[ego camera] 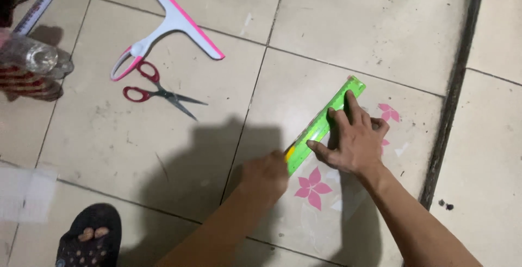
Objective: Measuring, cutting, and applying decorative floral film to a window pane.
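My right hand presses flat, fingers spread, on the green ruler lying over clear flower-printed film on the floor tile. Left hand closed at the ruler's near end; what it grips, cannot tell.

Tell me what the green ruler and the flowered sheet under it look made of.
The ruler looks like translucent bright green plastic, glossy: light passes through its far end. The sheet seems a thin clear film, likely plastic or adhesive, printed with pink flowers; the floor tile shows through it. The right hand presses the ruler flat.
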